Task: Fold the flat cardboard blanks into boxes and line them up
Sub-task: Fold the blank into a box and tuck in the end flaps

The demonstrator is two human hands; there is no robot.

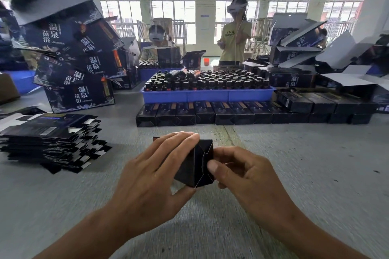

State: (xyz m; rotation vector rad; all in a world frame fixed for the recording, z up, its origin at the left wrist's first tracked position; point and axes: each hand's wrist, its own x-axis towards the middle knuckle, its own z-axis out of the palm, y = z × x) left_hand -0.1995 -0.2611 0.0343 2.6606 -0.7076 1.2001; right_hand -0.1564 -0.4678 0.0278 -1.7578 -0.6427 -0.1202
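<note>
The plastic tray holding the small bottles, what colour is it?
Blue plastic tray, clearest in the head view.

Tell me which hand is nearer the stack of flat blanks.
Left. The left hand grips the box on the side facing the stack of blanks; the right hand pinches the box's far side.

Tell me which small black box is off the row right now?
The box gripped between the left hand and right hand, near the table's front. The other boxes stand lined up before the blue tray.
</note>
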